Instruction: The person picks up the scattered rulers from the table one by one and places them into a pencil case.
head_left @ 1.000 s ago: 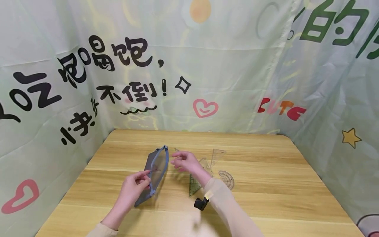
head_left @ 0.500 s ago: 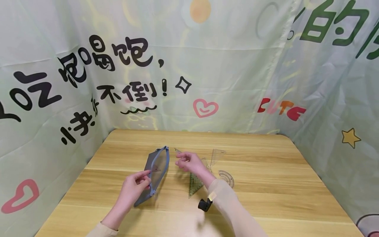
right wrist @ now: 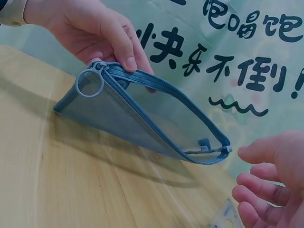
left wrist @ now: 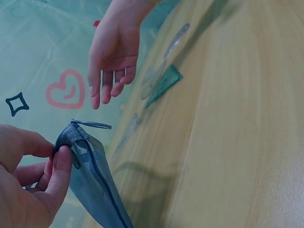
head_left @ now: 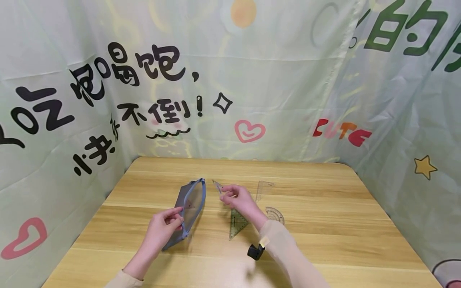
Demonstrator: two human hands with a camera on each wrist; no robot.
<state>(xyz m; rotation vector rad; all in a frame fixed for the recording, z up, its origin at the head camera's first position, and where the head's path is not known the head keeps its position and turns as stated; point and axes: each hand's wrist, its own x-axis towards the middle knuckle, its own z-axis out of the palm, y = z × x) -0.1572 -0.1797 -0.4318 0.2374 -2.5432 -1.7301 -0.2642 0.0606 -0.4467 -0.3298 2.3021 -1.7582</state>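
Pouch point(head_left: 193, 199) stays where it was, just beyond and to the right of the left grip point(head_left: 165, 225), which pinches its rim between thumb and fingers, mouth spread. What has changed is the right grip point(head_left: 242, 201): holding nothing, fingers loose, it has shifted rightward from the mouth, leaving more of the small set square point(head_left: 217, 186) in sight just beyond its fingertips. I judge that this frees the way into the pouch and puts loose pieces within reach. The left wrist view shows that set square apart from the fingers. Nearer the person from the right grip lies the green set square point(head_left: 237, 227); to its right, the protractor point(head_left: 275, 215) sits partly behind the sleeve point(head_left: 284, 248). Beyond both grips, the far edge of the bench point(head_left: 331, 212) meets the fabric backdrop point(head_left: 284, 136); the roomiest stretch runs rightward of the right grip, past the protractor.
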